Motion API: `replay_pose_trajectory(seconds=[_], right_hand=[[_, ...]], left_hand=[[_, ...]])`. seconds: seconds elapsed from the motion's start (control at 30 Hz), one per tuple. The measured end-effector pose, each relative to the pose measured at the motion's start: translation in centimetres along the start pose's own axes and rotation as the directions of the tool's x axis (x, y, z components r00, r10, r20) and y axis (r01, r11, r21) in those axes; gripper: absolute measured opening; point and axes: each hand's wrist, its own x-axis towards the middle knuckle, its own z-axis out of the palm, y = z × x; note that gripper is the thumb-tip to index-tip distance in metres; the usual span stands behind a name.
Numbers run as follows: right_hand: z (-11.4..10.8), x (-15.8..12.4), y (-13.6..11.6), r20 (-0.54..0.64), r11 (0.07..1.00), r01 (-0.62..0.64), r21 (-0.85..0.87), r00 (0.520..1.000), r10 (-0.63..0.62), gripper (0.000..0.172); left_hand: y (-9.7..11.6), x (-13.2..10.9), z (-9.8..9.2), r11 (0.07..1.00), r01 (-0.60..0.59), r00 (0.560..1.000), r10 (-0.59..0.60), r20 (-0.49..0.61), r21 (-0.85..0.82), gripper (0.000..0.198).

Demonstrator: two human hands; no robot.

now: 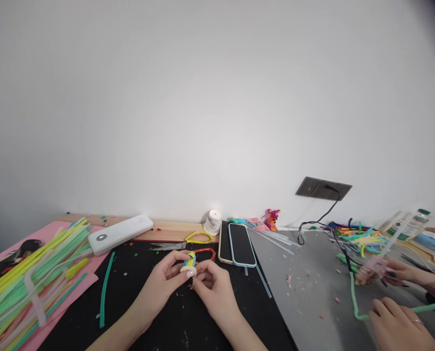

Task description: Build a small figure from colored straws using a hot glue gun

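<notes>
Near the middle of the black mat, my left hand [168, 278] pinches a small roll [190, 261] with blue and yellow bands and a pale, flat rim. My right hand [213, 282] has its fingers curled against the roll's right side and lower edge, thumb and fingertips together. Just behind the hands lie scissors with yellow handles [198, 237] and a red-handled tool [208, 252], partly hidden by the fingers. A single teal pipe cleaner [105, 290] lies on the mat left of my hands.
Pipe cleaners [38, 282] cover pink paper at left, beside a white power bank [120, 234]. Behind stand a white cup [213, 222], two phones [242, 244] and a small figurine [272, 219]. At right, another person's hands [400, 324] hold a green pipe cleaner and a glue gun [374, 268].
</notes>
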Motion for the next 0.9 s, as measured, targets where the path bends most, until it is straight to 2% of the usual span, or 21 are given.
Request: replay_pose_trajectory(seconds=[0.13,0.27,0.37,0.57,0.9], right_hand=[[-0.1,0.2,0.3,-0.002,0.999,-0.046,0.007,0.999,0.046,0.017],[-0.4,0.3,0.4,0.024,0.996,-0.081,0.028,0.996,0.08,0.023],[-0.8,0.3,0.4,0.033,0.996,-0.076,-0.039,0.996,0.077,0.02],[-1.3,0.5,0.9,0.022,0.975,0.03,-0.222,0.999,-0.026,0.007],[-1.5,0.5,1.1,0.094,0.994,-0.005,-0.107,0.996,0.015,0.008]], left_hand=[[-0.2,0.1,-0.1,0.999,-0.022,0.999,0.021,0.028,0.034,0.025],[-0.4,0.3,-0.7,0.98,-0.106,0.994,0.098,0.056,0.169,0.027],[-0.3,0.5,-1.1,0.96,-0.152,0.987,0.136,0.085,0.236,0.025],[-0.5,0.7,-1.5,0.956,-0.156,0.987,0.14,0.08,0.249,0.028],[-0.3,0.6,-1.4,0.953,-0.158,0.985,0.135,0.106,0.259,0.031]])
